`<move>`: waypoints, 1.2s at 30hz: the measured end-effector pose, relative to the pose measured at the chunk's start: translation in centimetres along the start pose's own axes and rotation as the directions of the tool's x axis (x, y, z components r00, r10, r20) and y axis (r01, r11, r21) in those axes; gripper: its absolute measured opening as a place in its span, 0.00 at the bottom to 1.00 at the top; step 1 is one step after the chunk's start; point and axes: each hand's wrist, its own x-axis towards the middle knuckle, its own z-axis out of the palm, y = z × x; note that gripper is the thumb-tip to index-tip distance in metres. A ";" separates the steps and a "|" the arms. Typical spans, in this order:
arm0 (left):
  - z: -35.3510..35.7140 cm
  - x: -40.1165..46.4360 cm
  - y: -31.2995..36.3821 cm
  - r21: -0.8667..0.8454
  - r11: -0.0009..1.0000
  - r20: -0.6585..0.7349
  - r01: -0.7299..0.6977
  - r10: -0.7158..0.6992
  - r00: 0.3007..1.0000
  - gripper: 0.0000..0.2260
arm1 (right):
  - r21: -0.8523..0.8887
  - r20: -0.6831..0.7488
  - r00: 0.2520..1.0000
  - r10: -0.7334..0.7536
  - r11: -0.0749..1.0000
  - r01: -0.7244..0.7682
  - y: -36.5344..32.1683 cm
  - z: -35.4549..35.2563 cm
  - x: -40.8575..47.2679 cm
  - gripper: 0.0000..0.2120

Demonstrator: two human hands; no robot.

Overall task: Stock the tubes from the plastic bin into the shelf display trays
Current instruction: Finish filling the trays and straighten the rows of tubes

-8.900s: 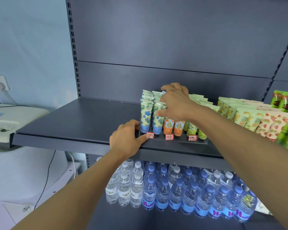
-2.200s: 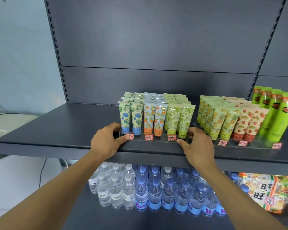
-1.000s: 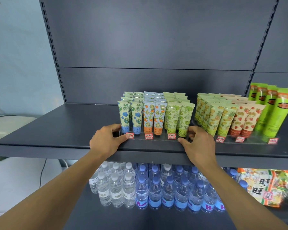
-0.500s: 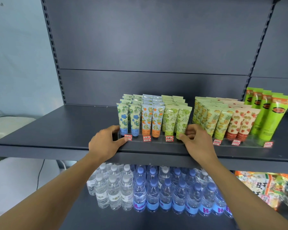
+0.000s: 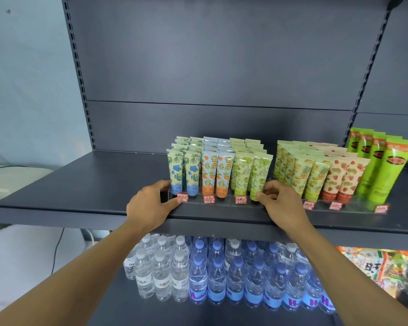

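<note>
Dark shelf [image 5: 80, 184]: left hand [image 5: 149, 208], right hand [image 5: 280, 205] (fingers curled) gripping tray [image 5: 222, 203] ends.

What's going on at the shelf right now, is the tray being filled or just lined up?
No tube is in hand. The left hand grips the left end of the clear plastic display tray on the dark grey metal shelf, and the right hand grips its right end. The tray looks full: rows of blue-flower tubes, orange-fruit tubes and green-fruit tubes stand upright. A second clear tray of fruit-print tubes sits to its right. The plastic bin is out of view.
</note>
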 end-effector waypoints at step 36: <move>0.1 -0.1 0.1 0.001 1.000 -0.027 0.002 -0.002 1.000 0.21 | -0.065 -0.253 0.956 -0.147 0.989 0.135 -2.4 -2.8 0.6 0.17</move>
